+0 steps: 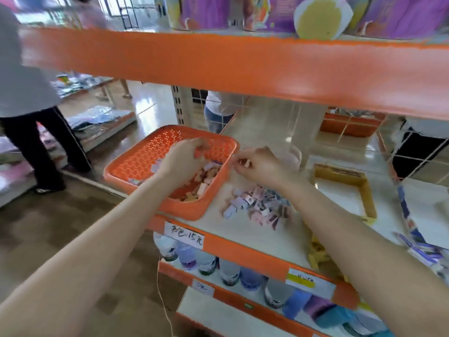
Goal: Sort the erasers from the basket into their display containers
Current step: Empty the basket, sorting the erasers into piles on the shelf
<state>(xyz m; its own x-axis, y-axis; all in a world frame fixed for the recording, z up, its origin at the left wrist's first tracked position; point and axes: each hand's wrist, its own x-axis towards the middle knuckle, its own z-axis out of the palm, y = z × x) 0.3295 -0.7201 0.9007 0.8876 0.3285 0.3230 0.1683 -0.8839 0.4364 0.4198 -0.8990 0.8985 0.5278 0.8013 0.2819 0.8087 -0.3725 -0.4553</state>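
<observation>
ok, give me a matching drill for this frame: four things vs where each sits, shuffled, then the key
Things
1. orange perforated plastic basket
2. loose pile of pastel pink and purple erasers
3. yellow-rimmed cardboard tray
4. row of plastic bottles

Places
A. one shelf lower
B. on the bare shelf between basket and tray, near the right hand, which pinches a small pale eraser
C. left end of the shelf, left hand inside
D. furthest right of these on the work shelf

Pairs: 1-C, 2-B, 3-D, 4-A
</observation>
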